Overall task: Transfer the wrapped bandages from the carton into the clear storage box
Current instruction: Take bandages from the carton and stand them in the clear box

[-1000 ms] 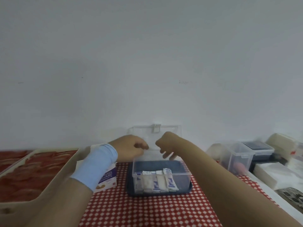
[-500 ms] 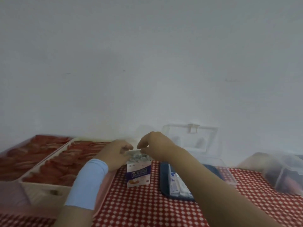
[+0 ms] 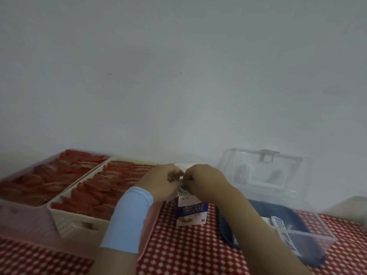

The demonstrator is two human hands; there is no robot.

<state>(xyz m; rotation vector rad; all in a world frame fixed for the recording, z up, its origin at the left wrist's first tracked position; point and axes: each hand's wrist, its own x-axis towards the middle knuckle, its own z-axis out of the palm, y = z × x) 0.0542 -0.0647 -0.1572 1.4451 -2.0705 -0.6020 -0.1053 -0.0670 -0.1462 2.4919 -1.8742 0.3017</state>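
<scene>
Carton [image 3: 191, 213] upright on checked cloth [image 3: 188, 251]. Left hand [image 3: 160, 181] pinches its top flap, likely steadying it; right hand [image 3: 206, 179] curls into its mouth (catch blurred, cannot tell). Clear box [image 3: 309, 234] right of carton, lid up, bandages [image 3: 278, 223] inside.

**Work at the carton [image 3: 191, 212] mouth**

Carton upright on red-checked cloth [image 3: 188, 251]. The left hand [image 3: 162, 181], blue wristband [image 3: 127, 219] behind it, grips the top flap; the right hand [image 3: 206, 177] curls its fingers [image 3: 189, 176] into the opening — what they hold is blurred. Just right, the clear storage box [image 3: 309, 233], lid [image 3: 264, 169] raised, wrapped bandages [image 3: 278, 222] inside. Far left — two trays [image 3: 79, 217] of red pieces.
</scene>
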